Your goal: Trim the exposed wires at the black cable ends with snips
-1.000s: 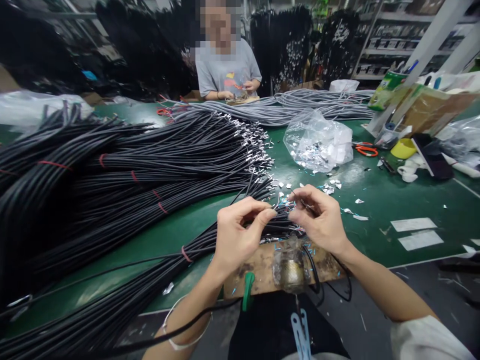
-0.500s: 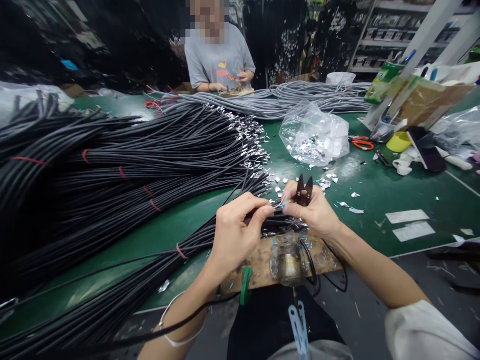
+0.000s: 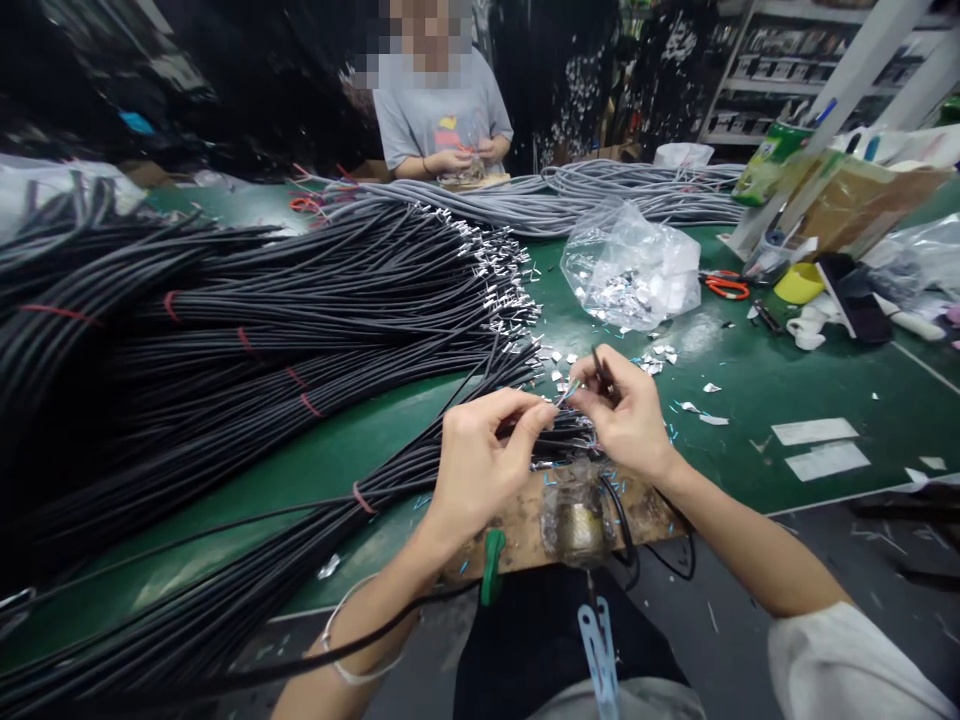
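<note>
My left hand (image 3: 491, 455) pinches the end of a black cable, whose thin coloured wires (image 3: 568, 393) stick out to the right past the fingertips. My right hand (image 3: 626, 410) is closed around dark cutters (image 3: 600, 368), their blades pointing up and partly hidden by the fingers. Its thumb and forefinger are at the wire tips. Beneath both hands, a bundle of black cables (image 3: 420, 460) tied with a pink band runs in from the lower left. Below sits a wooden board (image 3: 517, 515) with a taped metal block (image 3: 581, 525) and blue wire scraps.
Large bundles of black cables (image 3: 360, 340) cover the left of the green table (image 3: 750, 440). A plastic bag (image 3: 634, 270), orange-handled scissors (image 3: 726, 285), a phone (image 3: 855, 300) and foil scraps lie to the right. Across the table a person (image 3: 442, 120) works behind grey cables (image 3: 637, 190).
My right hand has turned, so the cutters' blades show edge-on and narrower. My left hand has shifted slightly right. The other person's hands have come closer together.
</note>
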The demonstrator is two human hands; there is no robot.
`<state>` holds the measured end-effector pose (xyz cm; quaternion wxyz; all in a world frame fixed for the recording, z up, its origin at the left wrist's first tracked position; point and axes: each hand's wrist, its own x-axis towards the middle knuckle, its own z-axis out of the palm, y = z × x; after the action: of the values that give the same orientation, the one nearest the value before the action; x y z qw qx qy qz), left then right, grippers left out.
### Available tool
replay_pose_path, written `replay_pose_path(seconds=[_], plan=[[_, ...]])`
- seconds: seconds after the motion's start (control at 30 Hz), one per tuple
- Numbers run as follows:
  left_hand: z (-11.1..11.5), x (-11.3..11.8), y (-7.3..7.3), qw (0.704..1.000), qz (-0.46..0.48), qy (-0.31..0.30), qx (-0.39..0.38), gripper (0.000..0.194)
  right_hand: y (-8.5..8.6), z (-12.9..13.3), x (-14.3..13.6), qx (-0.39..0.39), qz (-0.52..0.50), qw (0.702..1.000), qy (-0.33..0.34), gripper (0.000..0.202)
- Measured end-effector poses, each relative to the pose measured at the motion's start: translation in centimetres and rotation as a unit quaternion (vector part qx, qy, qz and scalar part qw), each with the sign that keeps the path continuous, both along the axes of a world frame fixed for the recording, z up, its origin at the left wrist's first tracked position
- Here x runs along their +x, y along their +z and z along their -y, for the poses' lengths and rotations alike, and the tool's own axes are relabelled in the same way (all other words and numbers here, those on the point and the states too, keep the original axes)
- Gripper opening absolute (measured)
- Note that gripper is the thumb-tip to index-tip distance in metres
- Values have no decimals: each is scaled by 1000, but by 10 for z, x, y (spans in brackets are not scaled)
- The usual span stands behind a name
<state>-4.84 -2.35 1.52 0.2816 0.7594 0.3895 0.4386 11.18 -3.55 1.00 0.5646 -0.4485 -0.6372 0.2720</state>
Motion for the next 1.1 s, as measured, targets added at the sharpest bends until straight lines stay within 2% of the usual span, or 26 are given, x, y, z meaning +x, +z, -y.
replay_pose_path(seconds=[0.1, 0.13, 0.17, 0.23, 0.3, 0.33, 0.4, 0.5, 0.77, 0.97, 1.1], plan=[[0, 0, -1, 1000, 14, 10, 13, 22, 0, -1, 0, -128, -111, 979, 114, 17], [0, 0, 0, 1000, 15, 4, 7, 24, 0, -2, 2, -139, -119, 975, 126, 19], [-1, -1, 0, 1000, 15, -3, 1, 26, 1, -3, 6, -125, -112, 980, 104, 19], [-1, -2, 1, 1000, 16, -8, -3, 28, 3, -5, 15, -42, -88, 995, -28, 19], [0, -3, 0, 1000, 25, 4, 10, 26, 6, -6, 23, 19, -64, 987, -147, 15], [1, -3, 0, 999, 34, 14, 18, 23, 7, -5, 25, 26, -42, 985, -165, 15], [2, -3, -2, 997, 54, 34, 38, 16, 10, -1, 23, 41, 22, 991, -128, 20], [4, -2, -3, 995, 71, 49, 52, 9, 13, 6, 14, 70, 81, 991, -75, 15], [4, 0, -5, 992, 52, 47, 104, 4, 10, 8, 8, 103, 72, 991, -44, 4], [4, 4, -8, 985, 30, 37, 164, 7, 9, 9, 6, 3, 63, 996, -65, 4], [3, 6, -11, 984, 52, 49, 161, 9, 4, 7, 4, -75, -7, 997, -17, 8]])
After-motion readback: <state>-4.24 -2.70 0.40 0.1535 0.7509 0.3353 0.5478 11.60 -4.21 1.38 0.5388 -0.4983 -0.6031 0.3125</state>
